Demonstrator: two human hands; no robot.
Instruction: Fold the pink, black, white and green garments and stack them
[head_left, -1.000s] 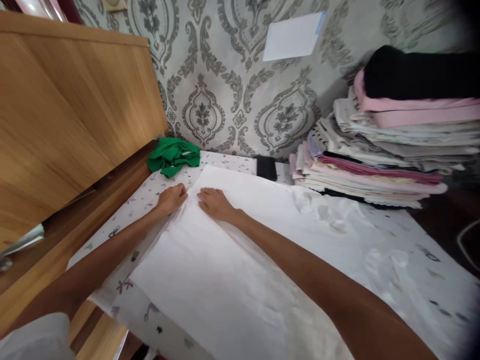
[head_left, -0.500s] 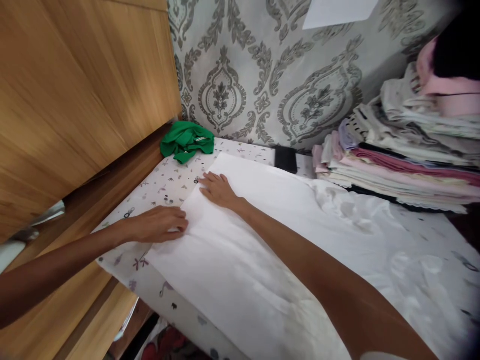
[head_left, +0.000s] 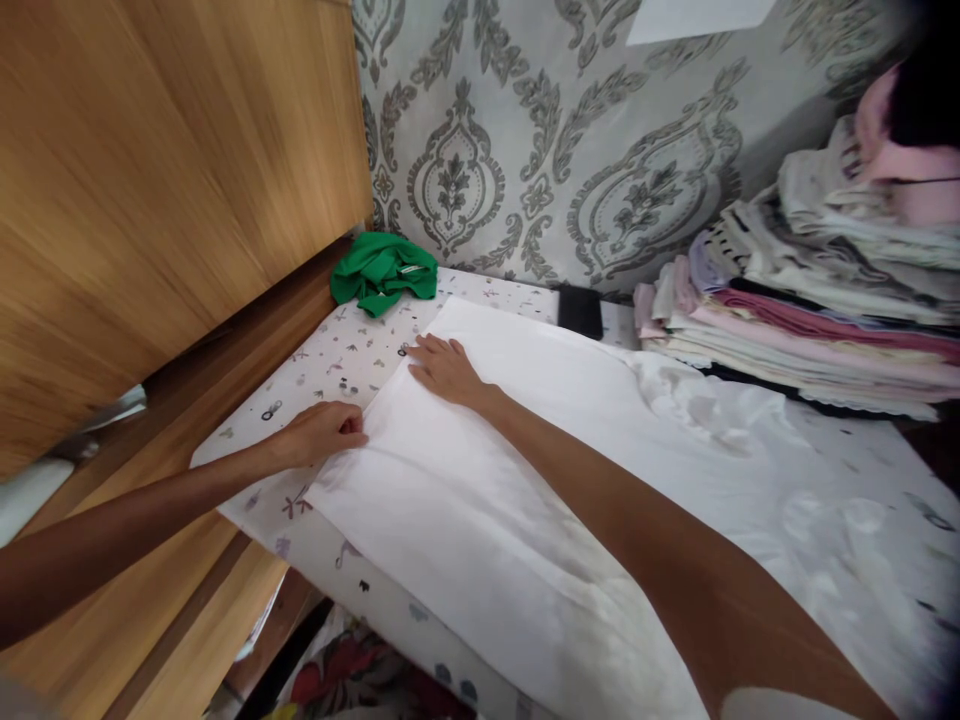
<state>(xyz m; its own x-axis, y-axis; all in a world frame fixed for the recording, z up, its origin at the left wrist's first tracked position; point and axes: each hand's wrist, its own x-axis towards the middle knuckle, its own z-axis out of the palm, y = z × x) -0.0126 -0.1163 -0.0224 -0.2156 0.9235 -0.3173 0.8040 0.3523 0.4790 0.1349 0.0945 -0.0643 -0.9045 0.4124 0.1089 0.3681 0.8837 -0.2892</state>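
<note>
A white garment (head_left: 525,380) lies spread over a patterned cloth, with ruffled parts at its right. My left hand (head_left: 324,433) is closed at the garment's left edge, its fingers curled and pinching the white fabric. Farther back, my right hand (head_left: 444,368) rests palm down on the same garment near its left edge, with the fingers spread. My right forearm crosses over the middle of the fabric.
A crumpled green cloth (head_left: 384,272) lies at the back left, beside a wooden cabinet (head_left: 180,150). Near the patterned wall is a dark flat object (head_left: 580,313). Folded clothes (head_left: 810,310) are stacked at the right. The patterned cloth (head_left: 345,360) covers the surface.
My left hand has curled its fingers at the garment's edge. My right hand stays flat on the fabric. The camera view has shifted slightly.
</note>
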